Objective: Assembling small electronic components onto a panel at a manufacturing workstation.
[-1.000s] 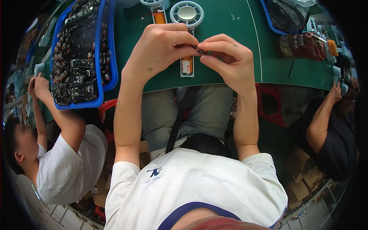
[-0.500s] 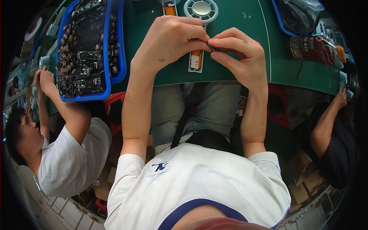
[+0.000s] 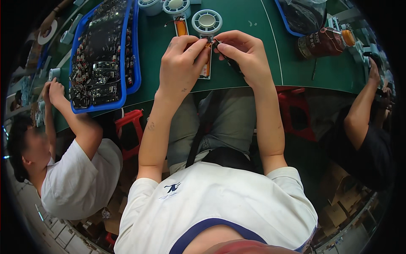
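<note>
A white fan (image 3: 207, 22) with a round ringed head lies on the green table. Its open handle runs toward me, with an orange battery (image 3: 205, 70) inside. My left hand (image 3: 182, 59) is over the upper handle, thumb and fingertips pinched together; what they grip is too small to make out, though a bit of orange shows there. Just to its right, my right hand (image 3: 249, 59) holds a narrow, dark circuit board (image 3: 230, 63) slantwise, one end close to the handle. The fingertips of both hands almost meet.
At left, blue trays (image 3: 123, 99) hold many circuit boards. A second fan (image 3: 176, 6) with an exposed battery lies behind my left hand. A jar (image 3: 321, 43) with an orange lid and a blue tray (image 3: 284, 19) with plastic bags are at right. Co-workers sit on both sides.
Both hands have come down closer to the fan's handle and slightly apart. The dark board now shows along my right fingers. The view has shifted, bringing more fans into sight.
</note>
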`<action>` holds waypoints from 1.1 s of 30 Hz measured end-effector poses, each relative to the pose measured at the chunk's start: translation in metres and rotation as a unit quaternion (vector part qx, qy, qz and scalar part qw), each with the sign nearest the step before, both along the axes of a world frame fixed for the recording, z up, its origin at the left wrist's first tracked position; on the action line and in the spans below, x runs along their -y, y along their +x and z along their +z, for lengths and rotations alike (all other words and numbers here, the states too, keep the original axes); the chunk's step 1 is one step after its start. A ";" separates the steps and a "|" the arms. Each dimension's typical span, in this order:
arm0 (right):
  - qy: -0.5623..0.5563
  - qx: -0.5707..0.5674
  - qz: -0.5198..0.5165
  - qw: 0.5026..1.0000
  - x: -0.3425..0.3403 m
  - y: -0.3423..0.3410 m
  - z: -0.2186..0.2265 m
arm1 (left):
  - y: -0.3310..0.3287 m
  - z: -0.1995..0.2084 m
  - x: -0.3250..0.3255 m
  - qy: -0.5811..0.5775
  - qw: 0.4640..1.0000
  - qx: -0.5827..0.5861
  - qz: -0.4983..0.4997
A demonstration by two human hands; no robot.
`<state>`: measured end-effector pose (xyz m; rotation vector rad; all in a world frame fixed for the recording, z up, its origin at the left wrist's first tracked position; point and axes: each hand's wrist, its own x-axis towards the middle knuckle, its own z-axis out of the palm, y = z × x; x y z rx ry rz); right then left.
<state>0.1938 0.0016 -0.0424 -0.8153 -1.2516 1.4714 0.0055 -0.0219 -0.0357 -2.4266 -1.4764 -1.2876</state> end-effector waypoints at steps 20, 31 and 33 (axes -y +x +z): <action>0.116 0.098 -0.159 0.976 0.013 -0.014 -0.017 | 0.010 0.021 -0.012 -0.132 0.981 0.143 0.020; 0.129 0.104 -0.168 0.972 0.013 -0.016 -0.019 | 0.015 0.021 -0.011 -0.106 0.988 0.101 0.046; 0.129 0.108 -0.165 0.972 0.013 -0.016 -0.019 | 0.013 0.018 -0.015 -0.074 0.996 0.034 0.028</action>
